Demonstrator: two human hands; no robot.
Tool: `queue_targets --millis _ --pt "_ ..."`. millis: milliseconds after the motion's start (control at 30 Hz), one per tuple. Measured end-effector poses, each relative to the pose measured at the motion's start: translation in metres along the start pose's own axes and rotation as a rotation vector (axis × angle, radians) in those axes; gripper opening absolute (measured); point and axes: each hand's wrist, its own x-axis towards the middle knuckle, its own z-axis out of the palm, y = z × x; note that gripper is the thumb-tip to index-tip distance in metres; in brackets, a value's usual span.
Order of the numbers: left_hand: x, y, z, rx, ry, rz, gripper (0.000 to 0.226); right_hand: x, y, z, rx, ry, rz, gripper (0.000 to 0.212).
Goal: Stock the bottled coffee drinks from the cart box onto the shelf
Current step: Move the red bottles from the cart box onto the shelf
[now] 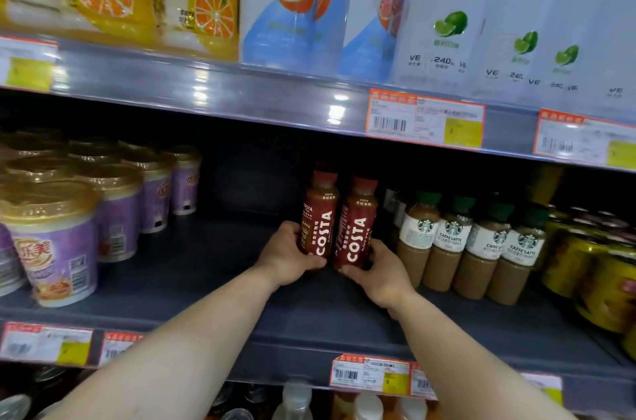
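Two red-brown Costa coffee bottles stand side by side, upright, deep on the dark middle shelf [206, 275]. My left hand [285, 254] wraps the lower part of the left Costa bottle [320, 213]. My right hand [382, 271] grips the base of the right Costa bottle [358, 220]. The two bottles touch each other. Both forearms reach in over the shelf's front edge. The cart box is out of view.
A row of Starbucks latte bottles [454, 240] stands just right of the Costa bottles, with yellow-green cans [592, 268] beyond. Purple milk-tea cups [58, 240] fill the shelf's left. Juice packs sit on the upper shelf [206, 85]. Price tags [370, 373] line the edges.
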Motion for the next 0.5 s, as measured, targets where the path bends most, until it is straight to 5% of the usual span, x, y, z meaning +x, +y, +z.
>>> queue_targets --millis 500 --pt "0.0046 -0.0067 0.0049 -0.005 -0.027 0.012 0.069 0.0009 -0.0037 0.0061 -0.205 0.068 0.008 0.066"
